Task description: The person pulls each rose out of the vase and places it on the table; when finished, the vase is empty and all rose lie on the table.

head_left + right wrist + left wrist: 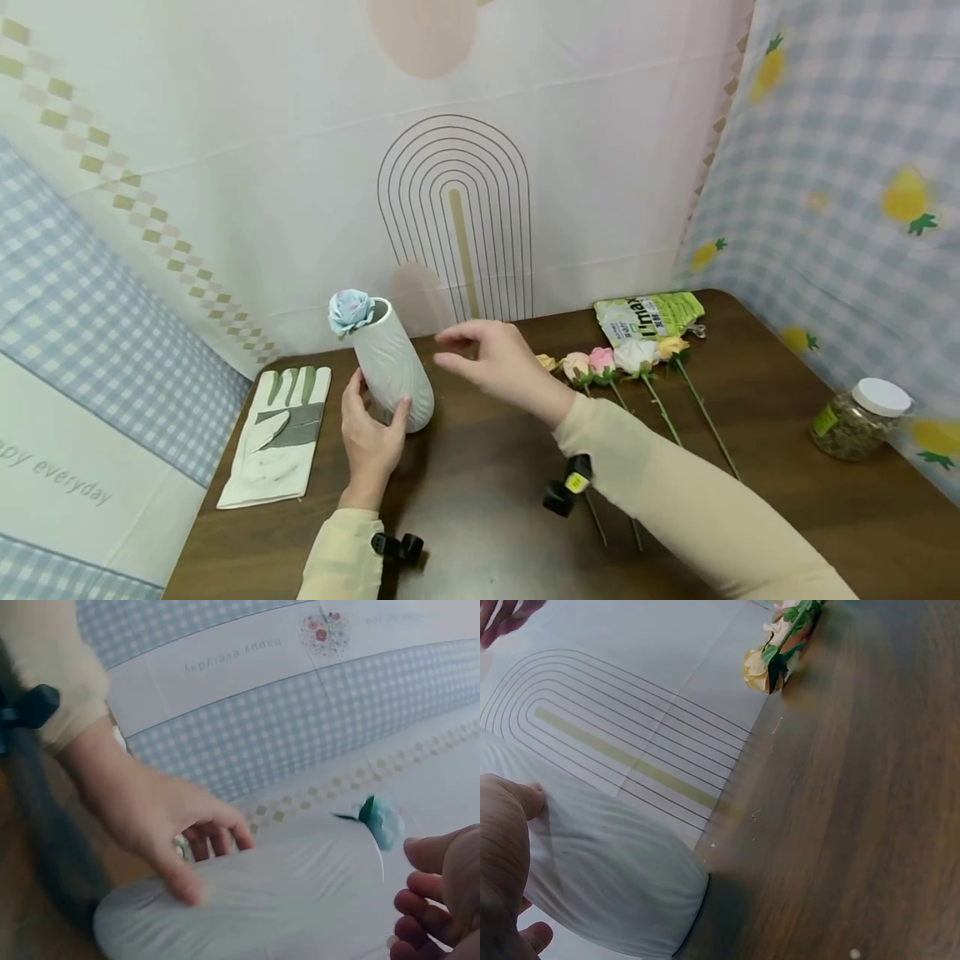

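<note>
My left hand grips the lower part of a white ridged vase, thumb on the near side and fingers round the left. The vase leans to the left. A light blue artificial rose sticks out of its mouth, the bloom hanging over the left rim; its stem inside is hidden. Right of the vase, my right hand is in the air with loosely bent fingers and nothing visible in them. In the right wrist view, that hand is near the blue rose, apart from it.
Several artificial roses lie on the brown table, among them a white one and a pink one, partly behind my right arm. A green packet lies behind them. A white-lidded jar stands far right; a work glove lies left.
</note>
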Available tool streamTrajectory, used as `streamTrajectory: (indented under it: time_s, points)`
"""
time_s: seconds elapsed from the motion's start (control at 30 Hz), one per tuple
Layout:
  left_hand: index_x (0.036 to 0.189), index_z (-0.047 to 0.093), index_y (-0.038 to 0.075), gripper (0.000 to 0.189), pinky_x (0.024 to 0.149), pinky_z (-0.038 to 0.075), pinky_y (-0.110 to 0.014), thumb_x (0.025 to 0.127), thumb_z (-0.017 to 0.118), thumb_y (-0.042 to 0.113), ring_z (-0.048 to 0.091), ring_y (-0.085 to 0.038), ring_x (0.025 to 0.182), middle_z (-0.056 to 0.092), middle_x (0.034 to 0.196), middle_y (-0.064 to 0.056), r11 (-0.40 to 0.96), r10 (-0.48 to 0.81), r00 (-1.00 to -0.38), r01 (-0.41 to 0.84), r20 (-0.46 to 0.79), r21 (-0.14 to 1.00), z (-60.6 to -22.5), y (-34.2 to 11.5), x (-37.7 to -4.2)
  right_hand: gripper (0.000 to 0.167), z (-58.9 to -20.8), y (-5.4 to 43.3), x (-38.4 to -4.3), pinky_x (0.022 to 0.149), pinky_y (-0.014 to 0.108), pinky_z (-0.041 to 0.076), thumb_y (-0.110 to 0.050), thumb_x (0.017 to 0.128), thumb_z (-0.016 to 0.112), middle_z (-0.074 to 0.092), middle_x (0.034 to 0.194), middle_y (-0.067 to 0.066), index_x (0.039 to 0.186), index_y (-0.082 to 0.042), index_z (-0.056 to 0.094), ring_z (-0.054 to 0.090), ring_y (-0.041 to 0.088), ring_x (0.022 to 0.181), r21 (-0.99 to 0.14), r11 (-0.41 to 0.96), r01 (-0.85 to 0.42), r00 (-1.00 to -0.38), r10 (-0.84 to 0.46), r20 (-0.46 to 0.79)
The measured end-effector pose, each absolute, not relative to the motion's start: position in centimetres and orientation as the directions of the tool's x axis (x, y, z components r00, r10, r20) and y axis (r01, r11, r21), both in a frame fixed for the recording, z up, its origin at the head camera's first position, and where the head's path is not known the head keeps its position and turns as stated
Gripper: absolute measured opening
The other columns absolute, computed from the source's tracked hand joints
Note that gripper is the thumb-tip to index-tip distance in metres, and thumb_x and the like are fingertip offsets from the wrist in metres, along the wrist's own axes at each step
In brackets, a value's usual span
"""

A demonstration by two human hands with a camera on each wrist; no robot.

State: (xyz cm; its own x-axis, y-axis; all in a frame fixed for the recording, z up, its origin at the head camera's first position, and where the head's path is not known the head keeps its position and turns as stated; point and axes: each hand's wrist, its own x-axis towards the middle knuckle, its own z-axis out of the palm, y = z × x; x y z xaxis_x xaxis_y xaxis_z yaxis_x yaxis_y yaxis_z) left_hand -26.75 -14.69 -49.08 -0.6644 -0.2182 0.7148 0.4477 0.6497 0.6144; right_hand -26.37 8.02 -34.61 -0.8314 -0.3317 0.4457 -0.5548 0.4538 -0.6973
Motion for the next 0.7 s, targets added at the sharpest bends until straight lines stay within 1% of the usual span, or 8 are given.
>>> streamTrajectory:
  time_s: [0.07,0.17,0.27,0.37,0.5,0.57,0.7]
  points:
    - [0.142,0.039,0.001,0.080,0.089,0.046,-0.049,0.077,0.080,0.020,0.050,-0.030,0.117,0.049,0.129,-0.019,0.650,-0.223,-0.667,0.442,0.711,0.618,-48.9,-14.8,-26.7,0.029,-33.4,6.5,-26.9,0.075,0.025,0.051,-0.027,0.086,0.073,0.070,0.106,-0.002,0.110,-0.012,0.072,0.063,0.009,0.088,-0.691,0.440,-0.574,-0.818,-0.345,0.459]
    - [0.142,0.039,0.002,0.079,0.088,0.047,-0.050,0.077,0.081,0.021,0.051,-0.030,0.117,0.049,0.130,-0.018,0.655,-0.217,-0.673,0.436,0.707,0.617,-48.9,-14.9,-26.7,0.032,-32.0,4.8,-27.7,0.081,0.027,0.049,-0.028,0.086,0.073,0.068,0.111,-0.003,0.113,-0.012,0.071,0.060,0.012,0.099,-0.655,0.447,-0.609,-0.793,-0.357,0.494]
    - [0.142,0.038,0.003,0.079,0.088,0.047,-0.050,0.078,0.080,0.023,0.051,-0.030,0.117,0.049,0.131,-0.017,0.656,-0.204,-0.683,0.436,0.701,0.616,-48.9,-15.0,-26.7,0.035,-30.9,3.4,-28.4,0.089,0.031,0.045,-0.032,0.086,0.073,0.066,0.114,-0.002,0.115,-0.012,0.070,0.055,0.014,0.108,-0.590,0.479,-0.650,-0.760,-0.385,0.524]
    - [0.142,0.037,0.004,0.078,0.089,0.047,-0.049,0.080,0.078,0.024,0.049,-0.029,0.119,0.047,0.133,-0.017,0.647,-0.197,-0.696,0.437,0.690,0.625,-48.8,-15.1,-26.8,0.040,-29.9,2.1,-29.2,0.096,0.033,0.039,-0.038,0.086,0.071,0.065,0.118,-0.001,0.116,-0.011,0.069,0.048,0.016,0.114,-0.519,0.534,-0.667,-0.743,-0.428,0.515]
    - [0.143,0.037,0.004,0.077,0.091,0.046,-0.049,0.081,0.077,0.024,0.048,-0.027,0.121,0.047,0.134,-0.016,0.631,-0.202,-0.703,0.439,0.682,0.640,-48.6,-15.0,-26.9,0.048,-29.2,1.1,-30.2,0.101,0.035,0.035,-0.045,0.087,0.068,0.063,0.124,0.001,0.119,-0.010,0.068,0.043,0.020,0.121,-0.447,0.605,-0.659,-0.750,-0.480,0.455]
    - [0.143,0.037,0.003,0.077,0.091,0.046,-0.049,0.080,0.077,0.024,0.048,-0.027,0.121,0.047,0.134,-0.016,0.626,-0.205,-0.703,0.440,0.681,0.643,-48.5,-15.0,-27.0,0.049,-29.0,0.8,-30.6,0.102,0.035,0.035,-0.047,0.087,0.067,0.062,0.125,0.001,0.120,-0.010,0.068,0.043,0.022,0.123,-0.431,0.626,-0.650,-0.758,-0.494,0.425]
    - [0.142,0.038,0.002,0.077,0.090,0.047,-0.049,0.080,0.078,0.024,0.049,-0.028,0.120,0.047,0.133,-0.017,0.622,-0.209,-0.702,0.442,0.681,0.647,-48.6,-15.0,-26.8,0.048,-29.1,0.4,-31.3,0.102,0.035,0.034,-0.047,0.087,0.067,0.063,0.124,0.000,0.119,-0.011,0.069,0.043,0.021,0.123,-0.419,0.651,-0.634,-0.773,-0.512,0.374]
